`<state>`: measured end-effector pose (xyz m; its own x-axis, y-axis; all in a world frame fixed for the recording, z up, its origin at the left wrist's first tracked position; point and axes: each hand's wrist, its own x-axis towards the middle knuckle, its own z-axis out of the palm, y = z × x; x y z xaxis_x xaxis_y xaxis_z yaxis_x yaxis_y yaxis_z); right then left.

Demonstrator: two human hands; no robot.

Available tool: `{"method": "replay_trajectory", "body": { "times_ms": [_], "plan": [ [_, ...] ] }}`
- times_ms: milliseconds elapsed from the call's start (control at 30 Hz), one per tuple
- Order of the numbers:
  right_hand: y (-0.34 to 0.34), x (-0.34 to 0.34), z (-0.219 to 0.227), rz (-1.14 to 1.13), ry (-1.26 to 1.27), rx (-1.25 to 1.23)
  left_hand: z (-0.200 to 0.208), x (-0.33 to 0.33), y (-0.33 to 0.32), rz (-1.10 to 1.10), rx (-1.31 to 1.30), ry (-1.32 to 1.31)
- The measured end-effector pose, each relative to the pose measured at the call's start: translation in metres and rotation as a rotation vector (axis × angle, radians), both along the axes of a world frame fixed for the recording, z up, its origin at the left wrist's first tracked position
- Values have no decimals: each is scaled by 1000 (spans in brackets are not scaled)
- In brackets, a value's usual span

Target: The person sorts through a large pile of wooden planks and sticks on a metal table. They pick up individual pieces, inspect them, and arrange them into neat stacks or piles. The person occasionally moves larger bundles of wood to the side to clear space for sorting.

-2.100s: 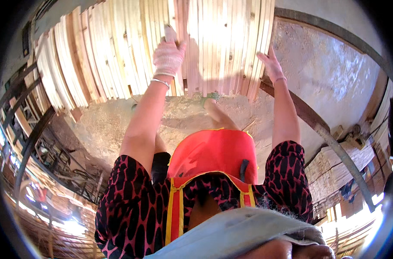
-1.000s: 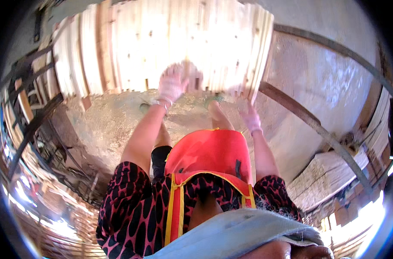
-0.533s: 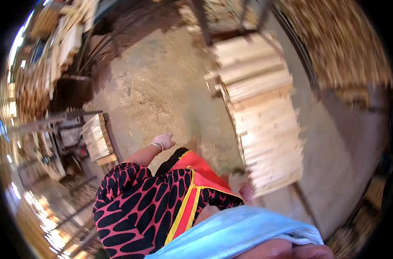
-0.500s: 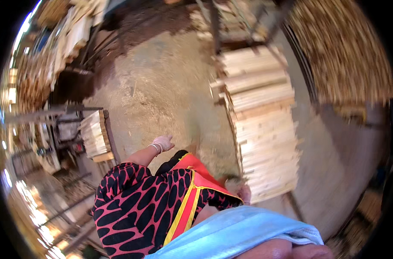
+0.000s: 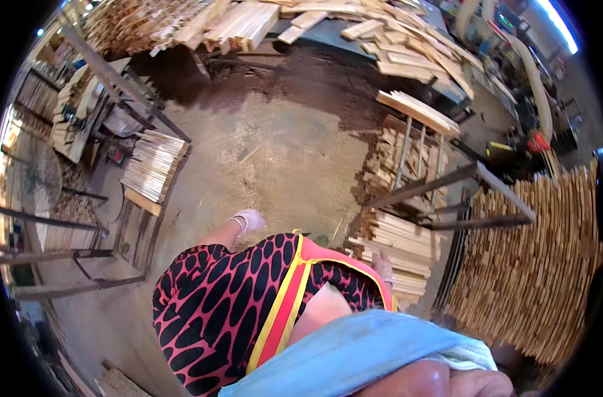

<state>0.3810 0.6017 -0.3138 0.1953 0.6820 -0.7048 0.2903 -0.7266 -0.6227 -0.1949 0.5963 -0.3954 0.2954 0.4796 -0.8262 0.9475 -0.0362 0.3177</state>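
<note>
My left hand (image 5: 250, 220), in a pale glove with a bracelet at the wrist, hangs over the floor with nothing visible in it. Its fingers look loosely apart. On the other side, my right hand (image 5: 383, 266), also gloved, is beside my apron, above a low stack of pale wooden planks (image 5: 407, 231). Its fingers point forward with nothing visible in them; whether they touch the planks I cannot tell. The red apron with yellow trim (image 5: 279, 331) and a blue cloth (image 5: 354, 351) hide part of the right arm.
A worktable (image 5: 338, 40) at the back bears loose boards. Right of me rises a tall stack of thin wood strips (image 5: 526, 264), with a metal frame (image 5: 473, 172) before it. At left stand a small plank stack (image 5: 152, 162) and metal rails (image 5: 70, 255). Sawdust covers the floor (image 5: 275, 145).
My view has turned to the right and lifted, bringing the back worktable and the metal frame into sight. Both hands remain low at my sides, and the plank stack now lies partly behind the right hand.
</note>
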Motion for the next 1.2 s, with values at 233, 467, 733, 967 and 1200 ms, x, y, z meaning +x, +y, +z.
{"method": "replay_trajectory", "body": {
  "times_ms": [233,467,733,967,1200],
  "plan": [
    [178,-63,-1,237,314,23,60,-21,43,492,53,137],
    [311,-180,2,190,345,-17,48,-78,34,860,63,83],
    [455,-284,9,440,202,-115,-40,-238,186,619,53,-15],
    [634,-399,22,346,238,68,112,-307,497,709,420,61],
    [815,-523,33,361,527,112,148,-310,705,783,624,-25]
  ]
}}
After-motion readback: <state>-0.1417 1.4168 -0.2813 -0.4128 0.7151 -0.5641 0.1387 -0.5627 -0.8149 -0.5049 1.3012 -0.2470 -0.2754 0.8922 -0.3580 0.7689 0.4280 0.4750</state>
